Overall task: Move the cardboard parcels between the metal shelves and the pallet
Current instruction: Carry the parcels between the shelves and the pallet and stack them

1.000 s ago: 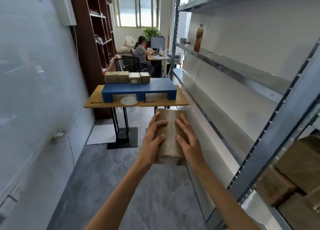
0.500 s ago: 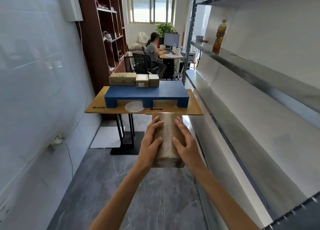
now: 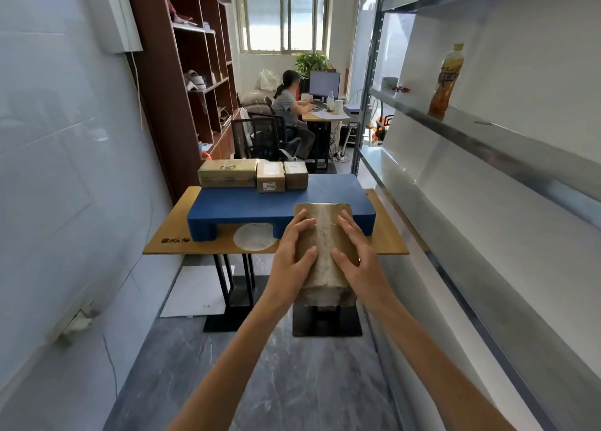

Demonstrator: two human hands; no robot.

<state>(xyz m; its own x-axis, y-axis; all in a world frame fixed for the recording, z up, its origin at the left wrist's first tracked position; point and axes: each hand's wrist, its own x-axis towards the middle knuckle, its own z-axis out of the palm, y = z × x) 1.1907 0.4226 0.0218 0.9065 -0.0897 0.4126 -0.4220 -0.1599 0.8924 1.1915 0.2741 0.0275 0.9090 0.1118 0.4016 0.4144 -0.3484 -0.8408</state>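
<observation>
The parcel (image 3: pixel 323 252) is mid-air just short of the pallet's (image 3: pixel 260 206) near edge, with the left hand (image 3: pixel 292 263) and right hand (image 3: pixel 359 263) gripping its sides, fingers spread wide over the top. Risk: glossy tape and a side squeeze only, so it may slip down or clip the pallet lip. Long axis runs 6 to 12 o'clock, far end pointing to 12.

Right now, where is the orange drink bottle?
In the head view the bottle stands upright on the right-hand metal shelf, high and right of the carried cardboard parcel.
</observation>
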